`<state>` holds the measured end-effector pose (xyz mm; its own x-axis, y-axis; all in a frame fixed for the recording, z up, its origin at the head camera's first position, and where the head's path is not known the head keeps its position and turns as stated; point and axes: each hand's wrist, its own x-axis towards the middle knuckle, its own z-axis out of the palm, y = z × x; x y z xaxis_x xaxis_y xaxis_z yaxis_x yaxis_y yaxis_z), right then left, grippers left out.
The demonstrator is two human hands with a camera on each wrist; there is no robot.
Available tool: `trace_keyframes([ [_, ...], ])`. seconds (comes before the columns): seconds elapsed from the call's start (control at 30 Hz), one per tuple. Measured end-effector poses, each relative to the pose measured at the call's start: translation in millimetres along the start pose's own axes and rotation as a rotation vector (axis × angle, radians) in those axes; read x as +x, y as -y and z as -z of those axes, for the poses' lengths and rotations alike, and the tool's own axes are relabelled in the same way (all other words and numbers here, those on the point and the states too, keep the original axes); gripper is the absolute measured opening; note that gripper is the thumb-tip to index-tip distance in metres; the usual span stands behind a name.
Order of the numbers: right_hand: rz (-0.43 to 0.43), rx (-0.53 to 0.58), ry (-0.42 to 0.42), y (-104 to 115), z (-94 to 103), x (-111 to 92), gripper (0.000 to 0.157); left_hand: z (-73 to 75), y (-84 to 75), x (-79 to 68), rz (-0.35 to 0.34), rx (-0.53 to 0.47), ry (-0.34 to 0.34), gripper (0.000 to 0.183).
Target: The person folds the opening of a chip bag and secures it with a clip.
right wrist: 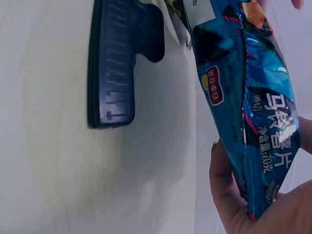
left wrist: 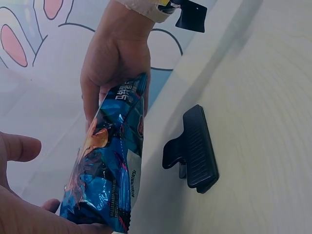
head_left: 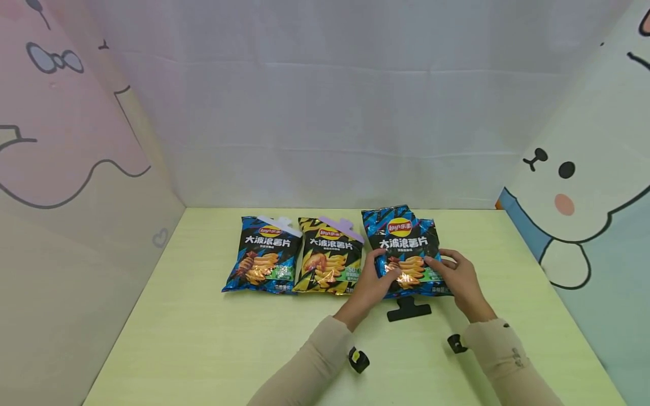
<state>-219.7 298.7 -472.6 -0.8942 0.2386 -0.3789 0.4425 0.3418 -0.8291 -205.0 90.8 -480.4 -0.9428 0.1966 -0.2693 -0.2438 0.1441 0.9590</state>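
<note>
My left hand and right hand hold a blue Lay's potato chip bag by its lower left and right sides. Its printed front faces up toward the head camera. In the left wrist view, the bag's bottom seam shows, with my left thumb apart from the front. The right wrist view has my right fingers behind the bag, thumb side at the front. Just below the bag on the table lies a black clip.
Left of the held bag lie a yellow chip bag with a purple clip at its top and another blue chip bag with a white clip. Behind the pale table stands a white cloth wall.
</note>
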Motion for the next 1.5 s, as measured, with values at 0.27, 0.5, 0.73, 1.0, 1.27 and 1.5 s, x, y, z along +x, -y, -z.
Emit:
trace_keyframes([
  [0.27,-0.008,0.033,-0.008,6,-7.5,-6,0.076,9.8,-4.7,-4.3,-0.015,-0.056,-0.025,0.08],
  [0.5,0.002,0.056,-0.007,8,-12.7,-11,0.076,17.2,-5.8,-7.2,0.008,-0.029,-0.044,0.077],
  [0.73,0.01,0.102,0.01,9,-15.9,-17,0.078,27.2,-1.9,-6.7,-0.015,-0.07,-0.029,0.07],
  [1.0,0.032,0.128,0.046,16,-22.2,-26,0.076,40.7,1.1,-10.7,-0.015,-0.059,-0.034,0.069],
  [1.27,0.056,0.158,0.057,17,-31.3,-32,0.071,53.3,6.5,-13.9,-0.031,-0.059,-0.021,0.068],
  [1.5,0.063,0.179,0.056,15,-33.0,-36,0.068,58.3,5.0,-16.5,-0.016,-0.061,-0.018,0.069],
])
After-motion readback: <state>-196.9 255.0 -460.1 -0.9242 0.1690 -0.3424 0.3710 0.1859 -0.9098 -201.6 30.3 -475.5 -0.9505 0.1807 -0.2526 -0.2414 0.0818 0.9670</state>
